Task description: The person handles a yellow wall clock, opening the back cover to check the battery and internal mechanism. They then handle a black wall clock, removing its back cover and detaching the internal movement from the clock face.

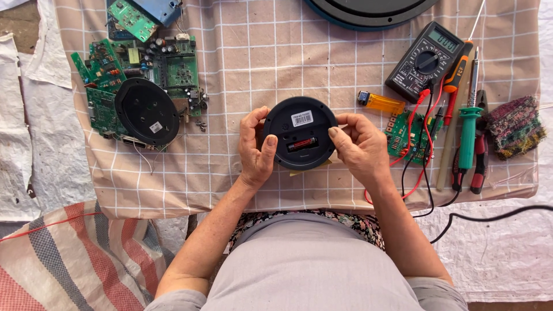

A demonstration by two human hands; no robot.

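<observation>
My grip is a two-handed clamp: the left hand and the right hand press in from either side of a round black device, thumbs laid over its face, fingers curled behind the rim. Held that way it stays tilted up toward me, underside showing, so the open battery bay with its single cell and the white barcode sticker above it can be read. The device hovers just over the checked cloth that covers the counter, right in front of my body.

Taking the device as my landmark: just to its right lies a small green circuit board with red and black probe leads trailing across it, kept within reach. Up and right of it is an orange lighter, then a black multimeter with its display lit. Further right stand screwdrivers, one green-handled, and a knitted rag. To the device's left sits a second black disc resting on a pile of green circuit boards. Farthest, above it, a large dark round rim crosses the cloth's edge.
</observation>
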